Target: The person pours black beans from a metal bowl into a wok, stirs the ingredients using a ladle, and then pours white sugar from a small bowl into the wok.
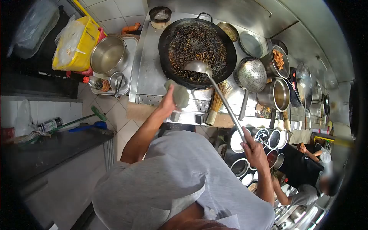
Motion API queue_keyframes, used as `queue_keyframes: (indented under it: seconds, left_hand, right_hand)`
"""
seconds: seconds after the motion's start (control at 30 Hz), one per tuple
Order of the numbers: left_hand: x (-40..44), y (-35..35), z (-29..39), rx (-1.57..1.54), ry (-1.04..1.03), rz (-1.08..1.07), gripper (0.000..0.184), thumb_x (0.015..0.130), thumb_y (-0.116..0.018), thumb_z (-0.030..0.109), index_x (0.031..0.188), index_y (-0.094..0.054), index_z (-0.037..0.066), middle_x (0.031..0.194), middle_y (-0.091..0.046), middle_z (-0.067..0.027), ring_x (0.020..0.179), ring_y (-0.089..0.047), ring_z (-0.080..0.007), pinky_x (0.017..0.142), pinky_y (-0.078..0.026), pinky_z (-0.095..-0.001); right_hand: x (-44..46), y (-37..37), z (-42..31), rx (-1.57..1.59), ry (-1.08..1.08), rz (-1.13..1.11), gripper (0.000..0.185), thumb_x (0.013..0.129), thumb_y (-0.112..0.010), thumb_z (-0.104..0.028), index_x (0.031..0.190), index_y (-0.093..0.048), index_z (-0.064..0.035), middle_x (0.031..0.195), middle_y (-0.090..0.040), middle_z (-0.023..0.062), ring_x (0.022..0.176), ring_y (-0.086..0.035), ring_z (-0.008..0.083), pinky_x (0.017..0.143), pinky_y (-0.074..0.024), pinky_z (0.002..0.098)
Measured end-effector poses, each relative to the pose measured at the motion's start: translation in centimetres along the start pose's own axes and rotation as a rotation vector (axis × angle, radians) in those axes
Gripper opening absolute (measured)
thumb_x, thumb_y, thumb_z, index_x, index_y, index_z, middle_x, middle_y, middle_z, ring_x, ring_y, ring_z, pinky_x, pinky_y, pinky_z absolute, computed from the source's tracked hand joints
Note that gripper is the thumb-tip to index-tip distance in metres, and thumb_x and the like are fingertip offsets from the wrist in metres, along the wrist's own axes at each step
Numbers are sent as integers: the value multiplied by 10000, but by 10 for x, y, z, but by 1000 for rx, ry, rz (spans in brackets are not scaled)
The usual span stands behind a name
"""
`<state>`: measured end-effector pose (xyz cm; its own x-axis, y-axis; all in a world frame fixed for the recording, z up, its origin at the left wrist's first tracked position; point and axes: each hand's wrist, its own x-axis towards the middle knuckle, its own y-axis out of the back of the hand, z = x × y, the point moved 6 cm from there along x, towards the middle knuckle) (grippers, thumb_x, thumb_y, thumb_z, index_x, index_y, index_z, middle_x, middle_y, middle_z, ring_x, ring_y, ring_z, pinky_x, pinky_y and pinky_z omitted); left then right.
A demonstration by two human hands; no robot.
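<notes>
A large black wok [229, 57] sits on the steel stove, holding a dark mixture [195, 44] with brown bits. My right hand [253, 148] is closed around the long handle of a metal ladle [226, 101], whose bowl rests in the near part of the mixture. My left hand [167, 103] grips a folded grey-green cloth [179, 96] at the wok's near left edge. Whether the cloth touches the rim I cannot tell. Right of the ladle handle lies a bamboo wok brush [214, 111], and beyond it a perforated strainer [251, 73].
Steel pots [281, 94] and a pot of brown pieces [279, 59] stand at right. Several seasoning containers [237, 141] are near my right arm. Left are a steel pot [108, 55], a bottle [94, 82] and a yellow crate [71, 46]. Another person [306, 193] works at lower right.
</notes>
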<state>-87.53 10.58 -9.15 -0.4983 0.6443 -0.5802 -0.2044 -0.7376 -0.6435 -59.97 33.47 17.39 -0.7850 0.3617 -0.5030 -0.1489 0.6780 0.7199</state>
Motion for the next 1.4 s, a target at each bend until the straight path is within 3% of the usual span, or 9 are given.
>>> queue_keyframes:
  seconds: [0.57,0.63,0.77,0.87,0.97,1.1,1.2,1.27,1.4]
  left_hand:
    - [78,-53,-28,41,107,368,347,957,-618,457,1167,-585,183,992,-672,-59,843,-646,-241,582,-517,-454]
    - [77,-48,-29,56,121,389,349,951,-621,449,1174,-585,183,1020,-666,-65,865,-648,-248,585,-536,-464]
    - [72,-55,-25,37,161,326,372,933,-625,431,1196,-586,171,1103,-646,-86,925,-649,-279,617,-606,-502]
    - [75,-55,-28,3,136,317,399,925,-626,420,1221,-573,158,1119,-640,-93,937,-652,-298,635,-632,-527]
    - [74,-55,-26,0,115,400,411,930,-622,417,1234,-559,147,1120,-644,-101,933,-660,-305,617,-625,-532]
    - [75,-57,-21,25,116,302,413,942,-612,410,1255,-542,150,1134,-646,-105,924,-669,-307,602,-623,-533]
    - [72,-58,-21,35,137,367,369,1000,-573,428,1268,-568,175,1211,-647,-74,1039,-647,-308,812,-569,-634]
    - [77,-57,-22,53,99,317,416,959,-604,437,1247,-542,144,1134,-653,-107,911,-676,-312,589,-617,-533]
    - [82,-58,-21,42,97,301,415,961,-601,444,1240,-547,142,1137,-650,-108,901,-679,-315,594,-617,-532]
  right_hand:
    - [105,-110,-11,-203,58,180,753,990,-565,-98,1631,-201,-246,769,-661,318,754,-655,517,685,-488,599]
    - [109,-108,0,-176,99,203,703,996,-572,-104,1620,-271,-218,790,-685,299,754,-692,474,681,-505,573]
    - [88,-59,-9,280,120,177,559,1033,-574,-161,1572,-425,-178,662,-567,10,556,-516,106,526,-430,325]
    - [93,-41,-7,468,-58,216,574,1053,-539,-180,1602,-374,-217,628,-401,-46,522,-390,69,474,-368,282]
    - [141,-20,-1,294,-36,344,573,1063,-502,-193,1611,-335,-215,629,-535,59,516,-487,141,532,-467,375]
    - [218,-22,25,165,44,463,585,1061,-528,-211,1611,-336,-265,614,-459,3,459,-443,105,433,-435,323]
    - [242,-57,28,524,-29,208,641,1073,-506,-229,1638,-216,-316,592,-466,2,434,-457,118,372,-411,317]
    - [228,-85,8,898,-78,-19,666,1079,-493,-232,1639,-155,-361,604,-425,-27,429,-421,97,378,-410,277]
    - [198,-106,-13,1435,-206,-319,628,1080,-470,-173,1603,-225,-419,634,-353,-54,419,-343,47,352,-361,236]
